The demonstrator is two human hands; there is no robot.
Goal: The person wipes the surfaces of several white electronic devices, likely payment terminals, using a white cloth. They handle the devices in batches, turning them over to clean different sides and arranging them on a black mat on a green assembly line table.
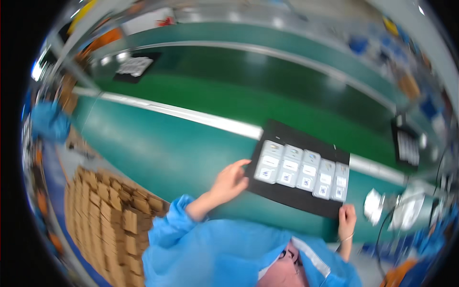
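Note:
A black rectangular mat lies tilted across the white rail, partly over the bench and partly over the green belt. Several flat, pale grey packs stand in a row on it, each with white labels and a dark printed square. At the mat's left edge is my left hand, index finger stretched out and thumb apart, the fingertips touching or almost touching the edge. My right hand has its fingers curled over the near right corner of the mat. The fingers' undersides are hidden.
The green belt runs beyond the white rail. Another loaded black mat lies far left, and one more far right. White crumpled plastic sits right of my hand. Stacked brown cardboard pieces stand lower left.

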